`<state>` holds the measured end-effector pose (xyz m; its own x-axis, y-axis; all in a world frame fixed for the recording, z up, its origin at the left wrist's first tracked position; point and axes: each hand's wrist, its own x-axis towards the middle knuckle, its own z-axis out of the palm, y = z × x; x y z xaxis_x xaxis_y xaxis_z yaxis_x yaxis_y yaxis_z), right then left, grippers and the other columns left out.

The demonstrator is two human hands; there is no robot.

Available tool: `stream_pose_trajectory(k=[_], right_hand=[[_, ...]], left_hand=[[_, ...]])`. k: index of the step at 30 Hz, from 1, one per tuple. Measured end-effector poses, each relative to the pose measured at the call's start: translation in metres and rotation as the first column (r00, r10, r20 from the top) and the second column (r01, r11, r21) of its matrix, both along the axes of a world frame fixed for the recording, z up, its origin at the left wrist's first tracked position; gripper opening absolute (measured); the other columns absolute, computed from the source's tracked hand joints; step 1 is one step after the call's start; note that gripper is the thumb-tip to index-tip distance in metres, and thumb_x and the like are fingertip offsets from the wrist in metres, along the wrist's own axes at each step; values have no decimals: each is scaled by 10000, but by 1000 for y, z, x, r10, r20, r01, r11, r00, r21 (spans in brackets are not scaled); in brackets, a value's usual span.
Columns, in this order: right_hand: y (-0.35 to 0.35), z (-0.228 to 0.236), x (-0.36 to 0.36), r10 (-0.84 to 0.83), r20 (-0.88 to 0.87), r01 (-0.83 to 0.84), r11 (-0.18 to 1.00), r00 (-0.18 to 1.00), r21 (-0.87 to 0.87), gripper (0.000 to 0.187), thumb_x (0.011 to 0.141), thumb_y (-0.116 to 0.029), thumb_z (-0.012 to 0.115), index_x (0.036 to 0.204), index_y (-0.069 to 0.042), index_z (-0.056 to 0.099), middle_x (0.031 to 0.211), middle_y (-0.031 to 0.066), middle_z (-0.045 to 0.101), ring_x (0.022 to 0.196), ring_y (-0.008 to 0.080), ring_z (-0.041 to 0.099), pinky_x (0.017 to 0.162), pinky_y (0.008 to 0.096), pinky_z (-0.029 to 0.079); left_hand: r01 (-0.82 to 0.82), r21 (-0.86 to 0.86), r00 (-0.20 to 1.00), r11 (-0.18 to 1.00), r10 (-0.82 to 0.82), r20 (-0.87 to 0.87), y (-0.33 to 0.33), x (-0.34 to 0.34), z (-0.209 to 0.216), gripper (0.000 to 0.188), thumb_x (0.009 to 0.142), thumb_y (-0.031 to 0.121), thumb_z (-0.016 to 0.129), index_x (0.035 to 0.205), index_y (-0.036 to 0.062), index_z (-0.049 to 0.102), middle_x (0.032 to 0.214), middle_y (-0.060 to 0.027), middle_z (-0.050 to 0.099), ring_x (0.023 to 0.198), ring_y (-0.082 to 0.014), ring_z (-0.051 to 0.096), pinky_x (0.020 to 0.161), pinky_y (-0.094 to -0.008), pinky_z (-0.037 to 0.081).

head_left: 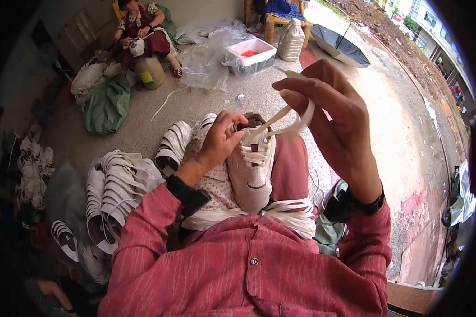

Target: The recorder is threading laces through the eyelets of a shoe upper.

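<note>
A white sneaker (pixel 253 171) rests on my lap, its toe toward me and its collar away. My left hand (pixel 219 138) grips the lacing edge near the collar, fingers bent over the side and thumb by the eyelets. Raised to the right above the shoe, my right hand (pixel 336 108) pinches a flat white shoelace (pixel 280 114) between thumb and fingers. The lace runs taut from the upper eyelets to those fingertips, with another stretch looping below the hand. Lower rows of the sneaker are laced across. Bundles of loose white laces (pixel 293 215) lie on my lap beside the toe.
Several white laced shoes (pixel 124 185) stand in rows at my left. Further off are a green sack (pixel 108 105), a white box (pixel 251 50), a plastic jug (pixel 291 39) and an open umbrella (pixel 341 46). A seated person (pixel 143 31) handles a white shoe at the far left.
</note>
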<state>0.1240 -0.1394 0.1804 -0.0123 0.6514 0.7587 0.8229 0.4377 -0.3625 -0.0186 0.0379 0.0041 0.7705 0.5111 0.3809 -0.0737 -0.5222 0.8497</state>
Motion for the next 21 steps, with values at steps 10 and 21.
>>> stream_pose_trajectory(k=[10,21], right_hand=[[-12,17,-3,167,-354,-216,971,920,-105,276,981,-207,553,989,30,695,864,66,663,565,71,500,531,212,414],[-27,-77,123,-149,-796,-6,982,587,-189,383,991,-312,521,1121,35,619,1004,109,683,645,78,603,522,192,466]], left_hand=[[-6,4,999,1000,6,-47,-74,-5,19,302,831,195,731,1049,16,624,978,-84,651,698,-90,550,634,-246,463],[523,-467,815,713,-579,29,-58,-62,62,267,1012,226,465,1030,30,644,1083,-137,656,755,-124,644,589,-235,491]])
